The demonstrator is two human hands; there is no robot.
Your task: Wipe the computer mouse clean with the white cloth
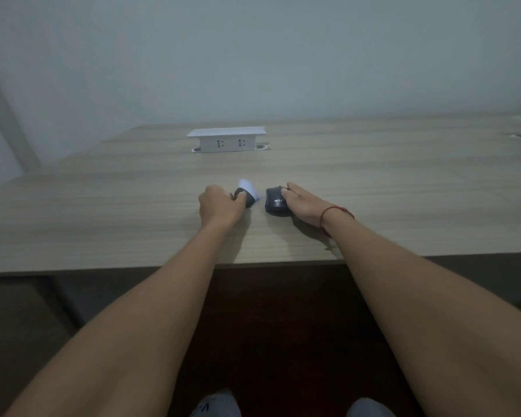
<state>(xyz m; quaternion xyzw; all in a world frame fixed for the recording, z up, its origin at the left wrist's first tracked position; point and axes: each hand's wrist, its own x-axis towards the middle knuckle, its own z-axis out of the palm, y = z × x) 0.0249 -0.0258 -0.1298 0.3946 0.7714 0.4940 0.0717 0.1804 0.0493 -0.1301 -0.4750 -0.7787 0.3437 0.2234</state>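
A long light wood-grain desk [103,212] runs across the room, backed by a plain pale grey wall [283,55] in dim, even light. A raised white rectangular socket box [226,140] stands near the desk's far edge. Below the near edge lies dark reddish-brown floor [283,326].

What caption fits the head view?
Left hand grips a dark object and cloth; right hand rests on the mouse.

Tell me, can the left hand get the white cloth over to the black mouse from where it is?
Probably yes. The left hand holds the white cloth beside the mouse, with bare table between; the right hand steadies the mouse.
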